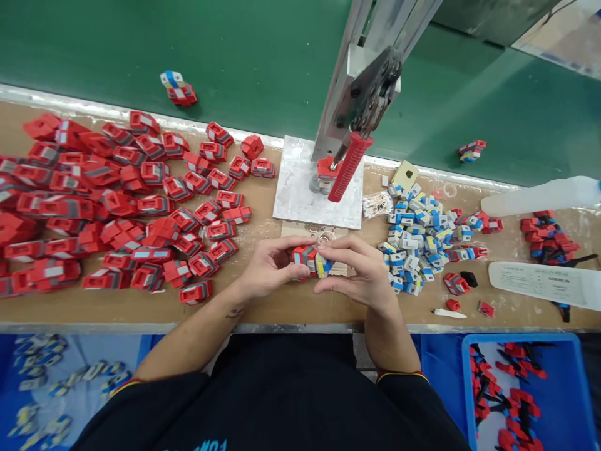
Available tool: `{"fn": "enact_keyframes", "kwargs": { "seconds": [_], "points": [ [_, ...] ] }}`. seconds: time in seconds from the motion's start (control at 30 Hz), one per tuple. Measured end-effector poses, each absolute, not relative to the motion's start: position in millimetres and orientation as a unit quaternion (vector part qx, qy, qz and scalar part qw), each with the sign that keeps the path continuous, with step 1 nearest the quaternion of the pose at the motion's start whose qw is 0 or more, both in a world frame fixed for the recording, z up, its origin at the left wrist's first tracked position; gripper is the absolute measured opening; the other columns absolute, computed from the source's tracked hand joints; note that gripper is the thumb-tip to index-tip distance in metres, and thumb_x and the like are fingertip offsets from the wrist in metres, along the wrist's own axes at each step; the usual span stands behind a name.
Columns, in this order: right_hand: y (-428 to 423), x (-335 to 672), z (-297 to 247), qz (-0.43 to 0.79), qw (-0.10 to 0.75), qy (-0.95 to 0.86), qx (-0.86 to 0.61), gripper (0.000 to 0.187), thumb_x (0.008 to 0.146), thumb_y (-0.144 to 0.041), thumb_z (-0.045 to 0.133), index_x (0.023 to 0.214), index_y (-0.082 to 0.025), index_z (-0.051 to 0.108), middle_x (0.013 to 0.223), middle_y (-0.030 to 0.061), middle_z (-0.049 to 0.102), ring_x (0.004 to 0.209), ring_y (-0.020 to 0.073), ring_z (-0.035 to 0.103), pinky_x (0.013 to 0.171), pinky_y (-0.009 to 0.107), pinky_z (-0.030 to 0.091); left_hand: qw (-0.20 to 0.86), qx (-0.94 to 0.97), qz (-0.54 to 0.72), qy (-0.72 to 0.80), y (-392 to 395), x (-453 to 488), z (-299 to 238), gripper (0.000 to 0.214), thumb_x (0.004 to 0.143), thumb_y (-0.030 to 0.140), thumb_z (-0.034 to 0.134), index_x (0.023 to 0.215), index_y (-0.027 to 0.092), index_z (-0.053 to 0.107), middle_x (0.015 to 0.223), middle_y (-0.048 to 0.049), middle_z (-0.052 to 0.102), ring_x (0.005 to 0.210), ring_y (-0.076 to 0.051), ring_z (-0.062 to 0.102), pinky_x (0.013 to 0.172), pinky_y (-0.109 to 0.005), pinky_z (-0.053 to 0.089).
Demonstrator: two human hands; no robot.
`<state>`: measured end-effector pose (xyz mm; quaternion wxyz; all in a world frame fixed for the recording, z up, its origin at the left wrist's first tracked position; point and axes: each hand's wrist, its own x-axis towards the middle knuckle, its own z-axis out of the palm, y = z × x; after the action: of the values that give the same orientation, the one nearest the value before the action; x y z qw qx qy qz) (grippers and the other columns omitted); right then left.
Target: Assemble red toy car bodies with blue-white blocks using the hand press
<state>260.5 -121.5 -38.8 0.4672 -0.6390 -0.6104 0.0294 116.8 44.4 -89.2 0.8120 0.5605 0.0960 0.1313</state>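
On the desk [282,307], a lever press [350,166] stands behind the held piece [312,260]; a large parts pile [117,207] lies left, a small parts pile [417,241] right.

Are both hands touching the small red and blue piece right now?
Touching. Head view: left hand grips the red end of the piece, right hand pinches its blue end.
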Motion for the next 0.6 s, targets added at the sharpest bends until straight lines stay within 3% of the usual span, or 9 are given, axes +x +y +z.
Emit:
{"fn": "enact_keyframes", "kwargs": {
  "seconds": [0.13,0.23,0.33,0.47,0.6],
  "points": [
    [-120,248,-36,-0.006,0.437,-0.597,-0.673,0.047,0.088,-0.046,0.087,0.126,-0.022,0.074,0.099,0.0081,0.081,0.086,0.021,0.081,0.076,0.032,0.07,0.823,0.554,0.07,0.105,47,117,-85,0.054,0.08,0.049,0.096,0.121,0.018,0.08,0.109,-0.0127,0.085,0.091,-0.028,0.084,0.079,-0.033,0.067],
    [-115,237,-41,-0.086,0.446,-0.57,-0.685,0.045,0.091,-0.041,0.086,0.129,-0.022,0.071,0.097,0.0087,0.08,0.083,0.0215,0.08,0.073,0.032,0.07,0.845,0.51,0.113,0.111,43,119,-85,0.056,0.081,0.054,0.094,0.119,0.022,0.07,0.106,-0.0098,0.085,0.085,-0.022,0.082,0.074,-0.028,0.064],
    [-110,232,-47,-0.144,0.462,-0.557,-0.675,0.047,0.09,-0.03,0.088,0.132,-0.023,0.069,0.093,0.0068,0.079,0.08,0.0214,0.079,0.069,0.031,0.07,0.839,0.501,0.179,0.113,36,121,-89,0.052,0.081,0.056,0.094,0.105,0.021,0.064,0.119,-0.0131,0.082,0.098,-0.023,0.081,0.083,-0.03,0.064],
    [-109,234,-51,-0.147,0.475,-0.555,-0.667,0.047,0.092,-0.021,0.086,0.135,-0.023,0.068,0.096,0.0076,0.079,0.084,0.0219,0.079,0.071,0.031,0.07,0.792,0.548,0.255,0.087,34,122,-94,0.065,0.065,0.049,0.105,0.115,0.022,0.074,0.137,-0.0146,0.07,0.11,-0.024,0.078,0.093,-0.034,0.065],
    [-112,237,-47,-0.08,0.467,-0.578,-0.664,0.044,0.096,-0.012,0.076,0.138,-0.027,0.069,0.104,0.007,0.08,0.09,0.0205,0.08,0.076,0.03,0.069,0.752,0.586,0.293,0.077,39,120,-96,0.06,0.067,0.04,0.105,0.12,0.025,0.081,0.125,-0.01,0.072,0.112,-0.022,0.076,0.094,-0.03,0.064]
  ]
}}
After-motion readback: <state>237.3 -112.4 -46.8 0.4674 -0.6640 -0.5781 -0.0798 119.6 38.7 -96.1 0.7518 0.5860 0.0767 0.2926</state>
